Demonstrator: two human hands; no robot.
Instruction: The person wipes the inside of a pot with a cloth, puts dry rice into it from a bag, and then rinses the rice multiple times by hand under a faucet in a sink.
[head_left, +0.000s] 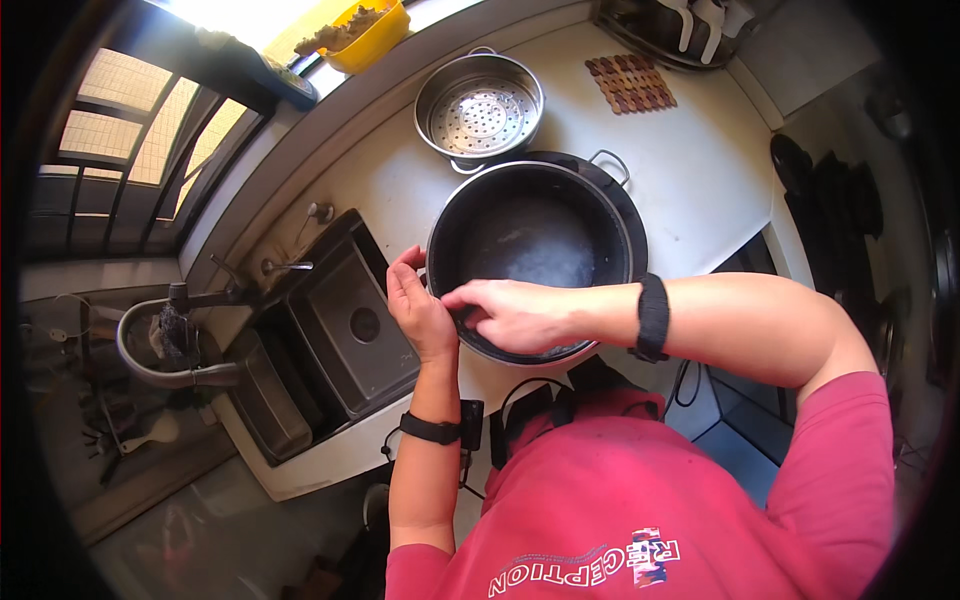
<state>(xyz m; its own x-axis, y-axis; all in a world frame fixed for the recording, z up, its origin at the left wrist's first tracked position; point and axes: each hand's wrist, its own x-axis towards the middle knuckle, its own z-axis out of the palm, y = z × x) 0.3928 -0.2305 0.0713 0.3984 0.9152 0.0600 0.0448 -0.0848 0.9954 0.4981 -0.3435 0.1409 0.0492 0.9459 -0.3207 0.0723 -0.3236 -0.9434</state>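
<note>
A large round dark pot (525, 217) with a metal rim and side handles stands on the light counter. Whitish haze or cloudy liquid shows inside it; which of these cannot be told. My left hand (421, 306) is at the pot's left side, by its side handle, palm turned up and fingers curled; what its fingers grip, if anything, is hidden. Over the near left rim reaches my right hand (506, 313), fingertips bent down inside the wall close to my left hand. Whether it holds anything cannot be seen. Behind the pot sits a metal steamer insert (480, 116) with a perforated base.
Left of the pot is a dark sink (360, 322) with a faucet (217, 296). A yellow bowl (367, 37) of brownish pieces rests on the windowsill. A wooden trivet (630, 82) lies at the back, near a dark tray (675, 37) with white-handled items.
</note>
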